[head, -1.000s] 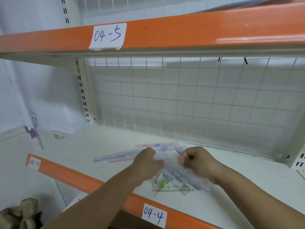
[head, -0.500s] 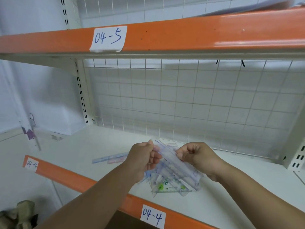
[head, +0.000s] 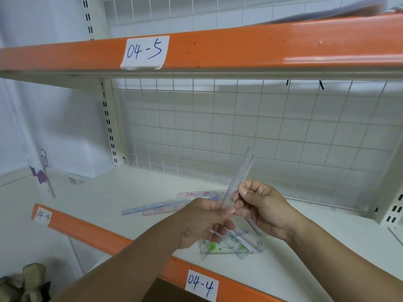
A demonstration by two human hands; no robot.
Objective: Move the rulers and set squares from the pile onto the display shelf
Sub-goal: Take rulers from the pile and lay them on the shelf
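Observation:
A clear ruler (head: 242, 171) stands tilted upright above the white shelf (head: 139, 192), its top end pointing to the wire grid. My right hand (head: 265, 207) pinches its lower half, and my left hand (head: 204, 222) holds it lower down with curled fingers. Under my hands lies a small pile of clear set squares (head: 231, 246) with green print near the shelf's front edge. Several pink and blue rulers (head: 161, 207) lie flat on the shelf behind my left hand.
The orange front rail (head: 91, 234) carries labels 04-4; the upper orange rail (head: 239, 46) is marked 04-5. A wire grid (head: 239, 136) backs the shelf. A slotted upright (head: 109, 127) stands at the left, a bracket (head: 392, 212) at the right.
My hands have drawn one ruler out of the bundle and turned it from lying low over the pile to standing nearly upright. The remaining set squares stay on the shelf.

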